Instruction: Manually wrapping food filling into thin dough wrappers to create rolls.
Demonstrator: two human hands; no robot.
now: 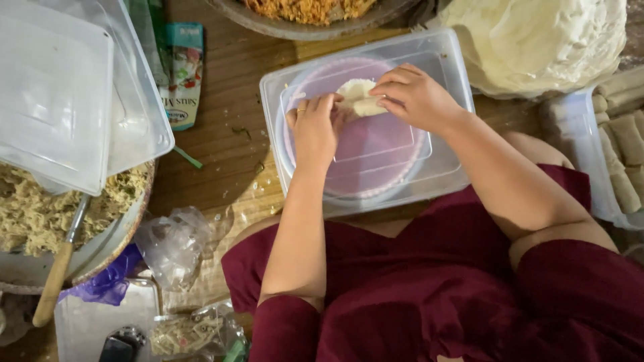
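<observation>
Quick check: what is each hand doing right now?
Left hand: fingers curled, pressing on the pale wrapper roll over the pink plate.
Right hand: fingers bent, gripping the same roll from the other side.

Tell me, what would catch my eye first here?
Two bare hands meet at the centre: the left hand and right hand press a pale wrapper on a pink plate inside an upturned clear lid. At the upper right lies a heap of wrappers; at the right edge, finished rolls.
</observation>
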